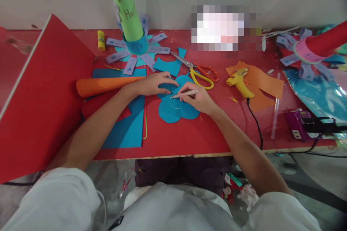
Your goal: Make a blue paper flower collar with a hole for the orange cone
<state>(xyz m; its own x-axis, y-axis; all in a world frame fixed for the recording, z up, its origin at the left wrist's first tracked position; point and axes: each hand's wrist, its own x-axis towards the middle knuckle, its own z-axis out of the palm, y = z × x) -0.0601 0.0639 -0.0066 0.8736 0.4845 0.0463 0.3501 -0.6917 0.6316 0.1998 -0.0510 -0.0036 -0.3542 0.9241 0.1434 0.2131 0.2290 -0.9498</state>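
A blue flower-shaped paper cutout (176,110) lies on the red table (189,137) in front of me. My left hand (154,83) rests on its upper left lobe, fingers stretched flat, pressing it down. My right hand (197,98) pinches a pale pen (185,94) whose tip touches the cutout, where a thin drawn curve shows. An orange paper roll (103,86) lies just left of my left hand, over blue sheets (128,126).
Yellow and orange scissors (200,74) and a yellow glue gun (240,81) on orange paper (262,86) lie to the right. A green tube (126,7) with paper petals stands behind. A yellow glue stick (101,40), a big red sheet (40,94) and a purple power strip (296,126) surround.
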